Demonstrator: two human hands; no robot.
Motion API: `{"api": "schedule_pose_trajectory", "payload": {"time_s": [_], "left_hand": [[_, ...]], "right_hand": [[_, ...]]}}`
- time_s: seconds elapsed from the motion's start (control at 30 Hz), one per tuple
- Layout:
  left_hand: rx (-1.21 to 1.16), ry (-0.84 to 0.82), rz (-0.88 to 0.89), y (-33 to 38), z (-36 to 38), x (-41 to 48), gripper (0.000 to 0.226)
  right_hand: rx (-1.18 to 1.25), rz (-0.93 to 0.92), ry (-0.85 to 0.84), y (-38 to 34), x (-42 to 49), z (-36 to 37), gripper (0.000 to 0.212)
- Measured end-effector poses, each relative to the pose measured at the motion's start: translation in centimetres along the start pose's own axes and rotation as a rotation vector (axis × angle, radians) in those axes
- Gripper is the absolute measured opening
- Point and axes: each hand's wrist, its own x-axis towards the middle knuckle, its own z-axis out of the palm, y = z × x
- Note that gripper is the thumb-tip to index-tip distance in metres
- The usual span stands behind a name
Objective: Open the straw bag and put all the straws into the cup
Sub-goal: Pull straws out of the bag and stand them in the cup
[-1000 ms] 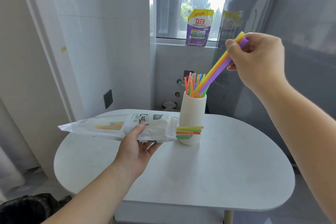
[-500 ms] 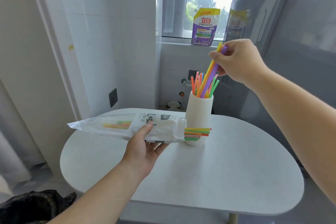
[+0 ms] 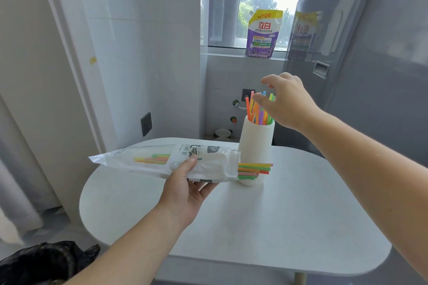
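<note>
A white ribbed cup stands upright toward the far side of a white rounded worktop, and a cluster of coloured straws rises out of its mouth in orange, pink, blue, green and yellow, leaning slightly apart from one another. The right hand hovers just above and behind the tops of these straws with its fingers spread and loosened, gripping nothing; the thumb lies close to the straw tips, though whether it touches them cannot be told. The left hand is held out over the near left part of the worktop, its fingers wrapped around a long, whitish, partly clear straw bag printed with dark lettering. The bag lies roughly level in the grasp, its sealed end pointing left and its open end pointing right, just beside the lower body of the cup. More straws in green, orange, red and pink stick out of that open end, crossing in front of the cup's base, and their other ends show through the clear panel of the bag further left. Behind, a purple and yellow detergent pouch stands on the window sill, a grey refrigerator fills the right side, and a black plastic bag sits at the lower left corner on the floor.
</note>
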Motion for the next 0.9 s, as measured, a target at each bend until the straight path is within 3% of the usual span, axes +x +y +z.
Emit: {"api": "schedule_pose_trajectory", "payload": {"time_s": [0.13,0.3,0.37,0.43,0.53,0.6,0.7,0.9], "left_hand": [[0.004,-0.005,0.002,0.1,0.0,0.0,0.036],[0.005,-0.001,0.01,0.1,-0.1,0.0,0.039],[0.01,-0.002,0.015,0.2,-0.1,0.0,0.038],[0.028,-0.01,0.023,0.2,0.0,0.0,0.036],[0.052,-0.017,0.037,0.2,0.1,0.0,0.035],[0.069,-0.03,0.044,0.1,0.1,0.0,0.036],[0.08,-0.037,0.046,0.0,0.2,0.0,0.035],[0.069,-0.023,0.046,0.2,0.0,0.1,0.03]], "right_hand": [[0.007,-0.038,0.063,0.1,-0.9,0.5,0.046],[0.235,-0.001,0.279,-0.8,-4.9,0.4,0.021],[0.302,0.088,0.226,-1.2,-7.7,1.0,0.035],[0.299,0.218,0.04,-1.3,-10.2,2.1,0.039],[0.42,0.42,-0.289,-0.6,-12.0,3.0,0.032],[0.651,0.519,-0.377,-0.1,-12.2,2.9,0.022],[0.783,0.536,-0.369,0.7,-12.6,2.7,0.011],[0.638,0.369,-0.15,1.4,-12.6,1.6,0.012]]}}
